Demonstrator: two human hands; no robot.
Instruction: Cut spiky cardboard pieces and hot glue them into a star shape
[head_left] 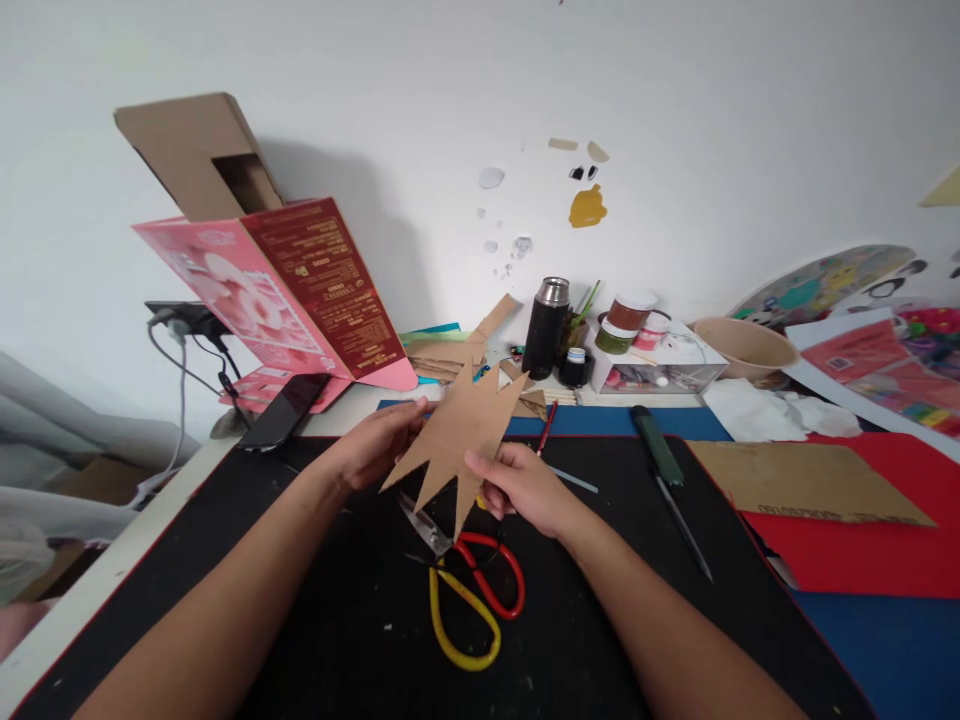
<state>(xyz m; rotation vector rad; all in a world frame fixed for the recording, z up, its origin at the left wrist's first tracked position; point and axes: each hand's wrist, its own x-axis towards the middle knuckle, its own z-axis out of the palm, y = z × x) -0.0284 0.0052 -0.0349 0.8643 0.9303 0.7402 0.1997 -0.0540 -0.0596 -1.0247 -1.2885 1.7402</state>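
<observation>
A brown cardboard cutout (465, 425) with jagged, pointed edges is held up over the black mat. My right hand (521, 478) pinches its right side, thumb on the front face and the other fingers curled behind. On the opposite side, my left hand (382, 440) grips the left edge, with its fingertips partly hidden by the cardboard. Scissors (469, 615) with one red and one yellow handle lie on the mat just below, their blades partly covered by the cutout's lower points.
A green-handled knife (660, 450) and a cardboard sheet (810, 482) lie to the right. At the left are a phone (283, 412) and a pink box (247, 290). A black flask (547, 330) and paint jars (615, 338) stand along the wall.
</observation>
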